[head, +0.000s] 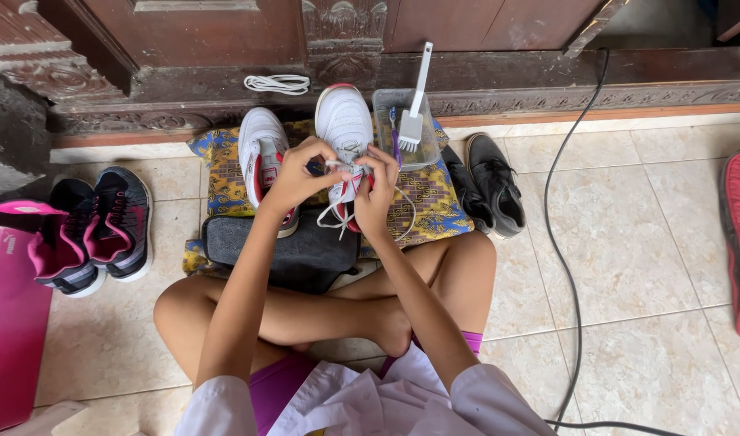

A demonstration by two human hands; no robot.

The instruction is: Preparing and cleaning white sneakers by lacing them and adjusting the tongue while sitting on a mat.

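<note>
Far left: a pink box lies on the tiled floor, with a pair of black-and-pink sneakers just beside it.
Cloth: a patterned blue-and-yellow cloth lies on the floor, a dark grey pad on its near edge.
Left shoe: a white sneaker lies on the cloth, partly hidden by the left hand.
Left hand: the left hand reaches forward from a bent arm, fingers curled and pinched on the white lace.
Laced shoe: a second white sneaker stands toe away on the cloth, between both hands.
Right hand: the right hand comes in from the right, wrist bent, fingertips closed on the same lace, close to the left hand.
Tub: a clear tub holds a white brush.
Right: black shoes sit beside the cloth; a black cable runs across the floor.
</note>
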